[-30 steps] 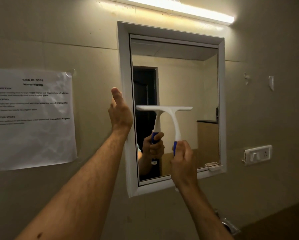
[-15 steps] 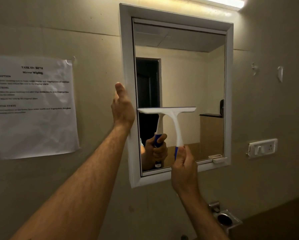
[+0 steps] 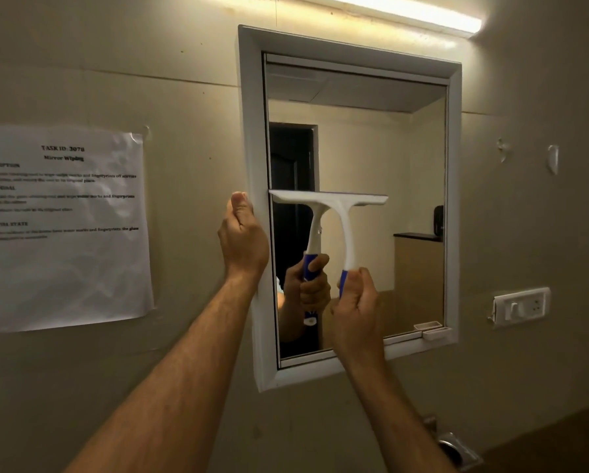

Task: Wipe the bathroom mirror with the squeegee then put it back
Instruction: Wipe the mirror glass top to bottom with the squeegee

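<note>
Right hand (image 3: 356, 307) grips the squeegee (image 3: 334, 213) handle, blade apparently against the mirror (image 3: 371, 138); left hand (image 3: 243, 238), fingers curled, clasps the frame (image 3: 252, 131) beside it.

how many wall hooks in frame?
2. Both on the wall right of the mirror, above the switch plate: one hook nearer the frame, the other hook further right. More may sit off-frame.

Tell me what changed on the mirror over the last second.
The squeegee slid down the glass; its blade now sits a little below the middle of the mirror. The left hand's thumb curled down from upright. Unchanged: right hand grips the blue handle, left hand holds the frame's left edge.
</note>
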A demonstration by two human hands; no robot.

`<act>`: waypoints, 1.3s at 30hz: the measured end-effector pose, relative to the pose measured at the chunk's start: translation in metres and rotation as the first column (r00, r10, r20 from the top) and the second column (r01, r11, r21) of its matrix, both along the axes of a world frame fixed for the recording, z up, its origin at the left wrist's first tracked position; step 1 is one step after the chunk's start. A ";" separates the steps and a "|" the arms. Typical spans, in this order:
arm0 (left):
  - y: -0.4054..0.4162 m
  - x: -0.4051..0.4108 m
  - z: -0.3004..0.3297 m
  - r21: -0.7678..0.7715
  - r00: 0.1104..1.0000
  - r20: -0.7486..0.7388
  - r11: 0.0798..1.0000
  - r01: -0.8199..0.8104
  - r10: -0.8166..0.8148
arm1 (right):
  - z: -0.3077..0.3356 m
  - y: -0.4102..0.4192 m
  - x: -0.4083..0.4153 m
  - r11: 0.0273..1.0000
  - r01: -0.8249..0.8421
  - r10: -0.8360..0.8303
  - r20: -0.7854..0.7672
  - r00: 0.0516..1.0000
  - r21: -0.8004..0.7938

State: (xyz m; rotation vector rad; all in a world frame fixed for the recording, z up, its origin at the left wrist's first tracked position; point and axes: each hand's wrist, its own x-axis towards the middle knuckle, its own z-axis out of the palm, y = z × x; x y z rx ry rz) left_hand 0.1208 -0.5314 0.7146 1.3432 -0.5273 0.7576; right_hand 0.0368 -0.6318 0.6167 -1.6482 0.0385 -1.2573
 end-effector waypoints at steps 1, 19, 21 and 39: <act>0.000 -0.001 0.000 -0.005 1.000 0.004 1.000 -0.004 0.004 | -0.009 0.001 -0.001 1.000 -0.006 0.006 0.000 1.000 0.006; 0.005 -0.005 0.000 -0.031 1.000 0.012 0.999 -0.021 0.022 | 0.007 -0.010 -0.008 0.997 0.041 -0.045 -0.056 0.997 -0.070; 0.006 -0.006 0.000 -0.023 1.000 0.017 0.999 -0.026 0.026 | -0.016 -0.011 -0.012 0.997 0.024 -0.029 -0.068 0.997 -0.072; 0.006 -0.005 -0.002 0.034 0.997 -0.060 0.998 -0.045 0.047 | -0.099 -0.008 -0.025 1.000 -0.012 0.008 -0.156 0.988 -0.025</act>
